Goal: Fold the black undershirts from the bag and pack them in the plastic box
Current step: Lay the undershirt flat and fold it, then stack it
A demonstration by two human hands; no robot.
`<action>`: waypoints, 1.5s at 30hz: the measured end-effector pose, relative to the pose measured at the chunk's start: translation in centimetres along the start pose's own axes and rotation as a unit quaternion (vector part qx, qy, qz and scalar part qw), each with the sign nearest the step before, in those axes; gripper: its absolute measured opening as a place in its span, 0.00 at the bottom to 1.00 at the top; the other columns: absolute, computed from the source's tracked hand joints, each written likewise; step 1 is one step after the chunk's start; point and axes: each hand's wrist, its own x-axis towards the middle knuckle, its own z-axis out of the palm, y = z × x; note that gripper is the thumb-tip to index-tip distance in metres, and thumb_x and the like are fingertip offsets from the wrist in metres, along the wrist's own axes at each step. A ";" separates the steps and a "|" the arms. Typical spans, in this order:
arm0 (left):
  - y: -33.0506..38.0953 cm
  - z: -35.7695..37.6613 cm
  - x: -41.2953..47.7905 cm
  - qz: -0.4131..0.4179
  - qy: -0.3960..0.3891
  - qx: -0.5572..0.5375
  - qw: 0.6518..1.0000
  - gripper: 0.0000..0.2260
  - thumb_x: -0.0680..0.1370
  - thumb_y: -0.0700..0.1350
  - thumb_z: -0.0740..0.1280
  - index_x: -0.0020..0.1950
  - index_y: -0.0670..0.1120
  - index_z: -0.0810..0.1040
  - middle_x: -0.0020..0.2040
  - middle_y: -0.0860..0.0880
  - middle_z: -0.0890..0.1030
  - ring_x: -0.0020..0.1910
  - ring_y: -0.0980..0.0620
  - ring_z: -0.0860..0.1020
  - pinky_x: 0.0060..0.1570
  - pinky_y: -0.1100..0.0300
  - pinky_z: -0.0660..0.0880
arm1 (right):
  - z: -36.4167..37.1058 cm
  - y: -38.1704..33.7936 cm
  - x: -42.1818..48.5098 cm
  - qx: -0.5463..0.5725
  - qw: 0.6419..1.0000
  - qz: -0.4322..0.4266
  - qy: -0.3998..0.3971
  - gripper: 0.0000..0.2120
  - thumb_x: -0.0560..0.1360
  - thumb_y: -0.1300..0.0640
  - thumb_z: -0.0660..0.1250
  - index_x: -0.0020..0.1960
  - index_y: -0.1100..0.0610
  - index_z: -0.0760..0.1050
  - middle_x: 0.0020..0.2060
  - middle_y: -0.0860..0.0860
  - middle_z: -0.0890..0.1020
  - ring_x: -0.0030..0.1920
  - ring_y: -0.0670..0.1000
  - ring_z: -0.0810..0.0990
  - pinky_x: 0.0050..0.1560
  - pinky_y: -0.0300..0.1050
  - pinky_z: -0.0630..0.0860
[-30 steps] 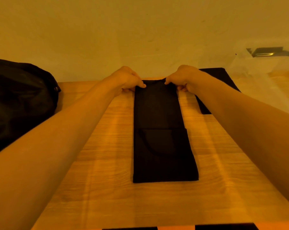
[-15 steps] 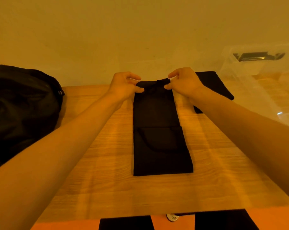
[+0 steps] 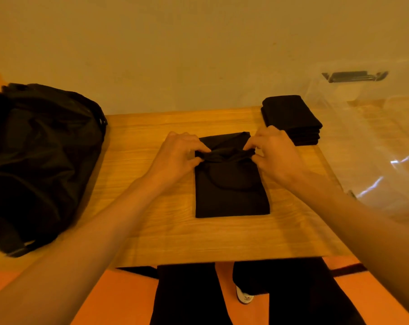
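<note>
Pinching the undershirt (image 3: 231, 198) by its far edge with left hand (image 3: 177, 158) and right hand (image 3: 276, 158), you are mid-fold; next, lay that edge squarely on the near hem.

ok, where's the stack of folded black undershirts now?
Head view: the stack of folded black undershirts sits at the far right corner of the wooden table, beside the clear plastic box, just beyond the right hand.
</note>
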 end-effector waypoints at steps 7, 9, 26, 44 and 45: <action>-0.2 -0.5 -1.1 0.029 -0.001 0.016 0.999 0.11 0.73 0.35 0.76 0.53 0.46 0.87 0.52 0.49 0.86 0.56 0.48 0.82 0.56 0.56 0.64 | -0.2 0.5 -0.8 -0.021 0.999 -0.045 -0.022 0.15 0.78 0.65 0.69 0.62 0.53 0.82 0.56 0.52 0.81 0.62 0.54 0.75 0.63 0.51 0.75; -0.1 -0.5 -1.2 0.033 0.000 0.034 0.999 0.11 0.74 0.34 0.75 0.54 0.45 0.87 0.54 0.48 0.86 0.59 0.47 0.81 0.58 0.56 0.63 | -0.1 0.8 -1.0 -0.026 0.998 -0.061 -0.020 0.16 0.77 0.68 0.69 0.62 0.54 0.82 0.55 0.53 0.81 0.60 0.55 0.76 0.60 0.51 0.76; 3.6 1.6 -4.8 -0.032 0.053 0.062 0.996 0.15 0.82 0.49 0.67 0.66 0.46 0.81 0.67 0.49 0.79 0.67 0.51 0.75 0.67 0.55 0.67 | 1.2 -1.1 -5.2 0.069 0.996 0.008 0.052 0.22 0.80 0.63 0.63 0.73 0.53 0.72 0.67 0.51 0.77 0.65 0.49 0.73 0.67 0.44 0.68; 8.7 1.5 -10.1 -0.354 0.105 -0.162 0.915 0.09 0.76 0.47 0.75 0.55 0.53 0.80 0.41 0.57 0.81 0.39 0.59 0.79 0.36 0.68 0.72 | 1.4 -4.8 -11.5 0.265 0.920 0.263 0.115 0.12 0.76 0.52 0.73 0.57 0.48 0.75 0.37 0.42 0.80 0.41 0.37 0.78 0.36 0.29 0.71; 8.8 1.5 -10.2 -0.353 0.112 -0.168 0.914 0.10 0.76 0.46 0.76 0.54 0.53 0.80 0.40 0.56 0.81 0.39 0.59 0.79 0.35 0.69 0.72 | 1.4 -4.8 -11.6 0.270 0.918 0.264 0.122 0.12 0.76 0.53 0.74 0.57 0.48 0.76 0.36 0.42 0.80 0.41 0.37 0.78 0.36 0.29 0.71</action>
